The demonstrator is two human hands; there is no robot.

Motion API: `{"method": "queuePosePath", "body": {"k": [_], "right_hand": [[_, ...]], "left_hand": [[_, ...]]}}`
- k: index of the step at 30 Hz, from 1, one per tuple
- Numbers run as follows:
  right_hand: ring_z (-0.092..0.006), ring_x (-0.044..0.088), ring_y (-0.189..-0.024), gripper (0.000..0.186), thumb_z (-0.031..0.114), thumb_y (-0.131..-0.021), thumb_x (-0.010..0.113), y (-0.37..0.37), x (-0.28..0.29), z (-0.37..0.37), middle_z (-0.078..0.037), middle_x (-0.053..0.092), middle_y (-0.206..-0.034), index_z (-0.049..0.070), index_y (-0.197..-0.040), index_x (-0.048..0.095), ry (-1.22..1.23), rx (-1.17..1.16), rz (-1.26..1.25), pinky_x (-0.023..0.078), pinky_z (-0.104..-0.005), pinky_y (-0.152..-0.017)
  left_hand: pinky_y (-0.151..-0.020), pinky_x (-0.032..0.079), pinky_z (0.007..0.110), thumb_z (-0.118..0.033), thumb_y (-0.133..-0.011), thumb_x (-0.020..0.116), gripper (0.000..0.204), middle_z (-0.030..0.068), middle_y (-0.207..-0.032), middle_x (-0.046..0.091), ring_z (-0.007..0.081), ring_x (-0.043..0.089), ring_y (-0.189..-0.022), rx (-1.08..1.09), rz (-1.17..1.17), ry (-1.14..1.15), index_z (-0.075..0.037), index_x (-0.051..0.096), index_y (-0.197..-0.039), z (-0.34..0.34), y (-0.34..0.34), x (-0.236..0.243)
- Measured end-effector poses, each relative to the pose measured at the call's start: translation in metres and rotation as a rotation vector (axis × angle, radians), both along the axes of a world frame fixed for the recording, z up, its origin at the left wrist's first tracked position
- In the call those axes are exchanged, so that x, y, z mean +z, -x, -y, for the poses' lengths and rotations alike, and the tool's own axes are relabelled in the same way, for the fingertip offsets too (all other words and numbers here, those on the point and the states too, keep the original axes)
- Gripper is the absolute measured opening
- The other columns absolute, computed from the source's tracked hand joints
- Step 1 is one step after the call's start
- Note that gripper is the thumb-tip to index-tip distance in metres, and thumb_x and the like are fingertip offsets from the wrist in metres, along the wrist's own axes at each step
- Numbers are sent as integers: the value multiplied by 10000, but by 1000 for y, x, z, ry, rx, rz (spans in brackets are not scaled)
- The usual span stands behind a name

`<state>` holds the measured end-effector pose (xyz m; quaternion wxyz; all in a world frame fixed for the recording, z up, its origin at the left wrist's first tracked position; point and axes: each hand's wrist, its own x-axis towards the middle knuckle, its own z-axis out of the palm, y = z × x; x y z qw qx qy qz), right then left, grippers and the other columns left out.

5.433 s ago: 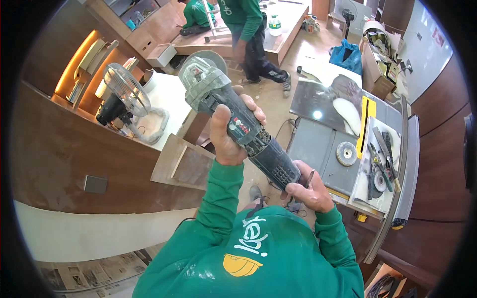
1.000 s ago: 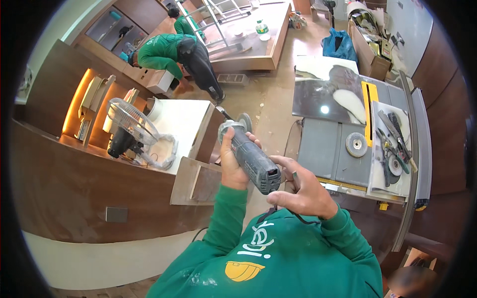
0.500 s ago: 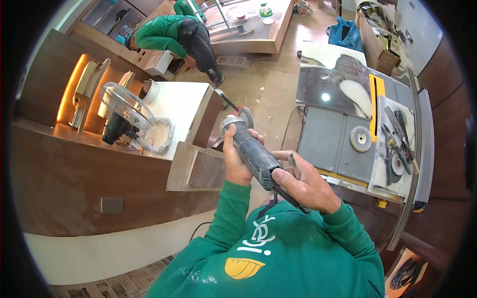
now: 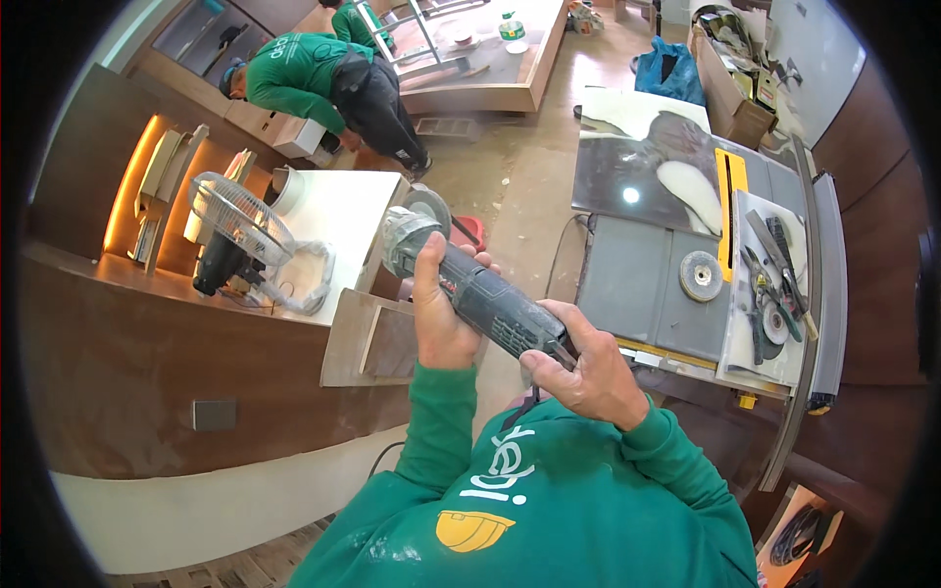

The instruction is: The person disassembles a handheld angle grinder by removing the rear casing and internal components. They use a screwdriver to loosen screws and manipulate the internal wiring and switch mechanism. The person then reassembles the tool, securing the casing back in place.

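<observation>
A dark, dusty angle grinder [image 4: 490, 302] lies slantwise across both my hands in front of my chest. Its grey gear head [image 4: 407, 238] points up and left, with a round disc [image 4: 428, 208] on the far side. My left hand [image 4: 443, 318] wraps the body just behind the head, thumb on top. Around the rear end closes my right hand [image 4: 590, 370], thumb and fingers against the casing. Part of the grinder's tail is hidden by that hand.
To the right stands a grey table saw [image 4: 637, 284] bearing a glossy panel [image 4: 642, 181], an abrasive wheel [image 4: 702, 275] and pliers [image 4: 763, 284]. A fan [image 4: 240, 220] sits on the left counter [image 4: 348, 196]. Beyond, a co-worker [image 4: 314, 78] bends over near a low platform [image 4: 470, 96].
The grinder has turned in my hands, its head swinging left and its tail right. My right hand has shifted its grip on the rear end. A small metal piece seen in its fingers no longer shows clearly.
</observation>
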<state>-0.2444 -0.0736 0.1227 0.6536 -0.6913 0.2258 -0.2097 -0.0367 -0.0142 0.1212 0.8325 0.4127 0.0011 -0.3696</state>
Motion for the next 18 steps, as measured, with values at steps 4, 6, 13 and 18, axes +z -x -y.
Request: {"method": "queuePosePath", "body": {"k": [4,6,13,18], "right_hand": [[-265,772,-895,630,275,-938,807,6,-3,-11,-216,758,-1014,0,-1445,551,-45,-4,63,600,-409,-846],[-295,779,-907,638,273,-935,812,11,-13,-16,-232,754,-1046,-6,-1445,549,-170,-30,62,600,-419,-858],[-298,758,-861,630,216,-939,782,-1,-8,-16,-218,727,-1038,9,-1472,518,236,-70,123,596,-396,-807],[-429,768,-955,656,241,-923,820,3,-1,-21,-270,734,-1090,35,-1468,519,230,-97,-25,609,-448,-844]], "left_hand": [[-786,670,411,-418,-981,785,408,79,-951,711,221,742,-826,-99,-8,63,-50,632,-1069,0,-2,6],[-778,668,403,-417,-981,784,408,77,-946,707,215,734,-821,-83,-35,97,-48,629,-1062,4,-11,-1],[-772,656,397,-418,-983,781,406,71,-945,692,219,724,-852,-41,-49,102,-52,619,-1054,-1,-20,-10],[-796,654,405,-414,-984,786,394,68,-957,689,219,722,-862,-33,-23,165,-68,614,-1066,-3,-12,-2]]}}
